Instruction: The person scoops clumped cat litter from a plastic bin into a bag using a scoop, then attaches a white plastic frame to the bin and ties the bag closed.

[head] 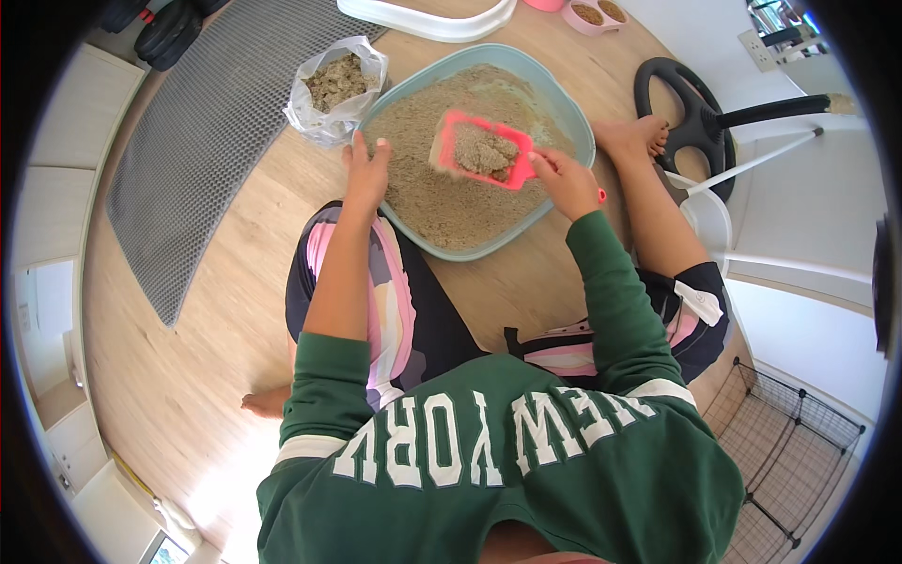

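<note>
My right hand point(569, 185) grips the handle of a pink plastic litter scoop point(523, 169). Clumped litter point(485, 149) fills the scoop, which is over a pale blue-green litter tray point(461, 252). Its edges look blurred. Sandy brown cat litter point(451, 218) covers most of the tray floor, with some bare patches near the far right side. My left hand point(368, 173) rests on the tray's left rim, fingers spread. Beside that rim, a translucent plastic bag point(304, 116) stands with its mouth open, holding clumped litter point(342, 81).
A grey textured mat point(218, 148) lies to the left. Beyond the tray is a white curved plastic frame point(430, 21), with a pink double bowl of kibble point(592, 28) farther right. A black wheel-shaped base point(694, 120), white bucket point(708, 218) and wire-grid panels point(782, 437) are on the right.
</note>
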Motion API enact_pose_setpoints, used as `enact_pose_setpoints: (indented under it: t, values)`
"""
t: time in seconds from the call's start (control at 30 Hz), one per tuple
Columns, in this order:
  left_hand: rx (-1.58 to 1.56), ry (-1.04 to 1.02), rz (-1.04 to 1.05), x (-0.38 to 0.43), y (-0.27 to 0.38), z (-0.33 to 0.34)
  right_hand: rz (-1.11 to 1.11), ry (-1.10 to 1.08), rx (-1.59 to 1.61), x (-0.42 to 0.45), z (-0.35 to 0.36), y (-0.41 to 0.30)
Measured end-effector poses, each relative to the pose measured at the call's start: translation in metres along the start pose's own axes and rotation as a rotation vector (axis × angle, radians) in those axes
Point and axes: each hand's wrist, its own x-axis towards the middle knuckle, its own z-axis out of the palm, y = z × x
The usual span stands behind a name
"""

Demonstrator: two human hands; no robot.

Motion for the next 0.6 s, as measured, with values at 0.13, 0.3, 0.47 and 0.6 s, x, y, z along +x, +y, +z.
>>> enact_pose_setpoints:
  t: [0.13, 0.3, 0.47, 0.6]
  values:
    - [0.292, 0.335, 0.296, -0.011, 0.022, 0.003, 0.077, 0.085, 0.029, 0.005, -0.004, 0.008]
    - [0.443, 0.732, 0.608, -0.002, 0.058, -0.016, 0.018, 0.137, -0.064, 0.006, -0.009, 0.002]
    - [0.239, 1.042, 0.154, 0.054, 0.035, -0.052, -0.091, 0.115, -0.085, 0.003, -0.001, -0.018]
    - [0.183, 0.814, 0.171, 0.06, 0.055, -0.053, -0.03, 0.157, -0.119, 0.007, -0.013, -0.012]
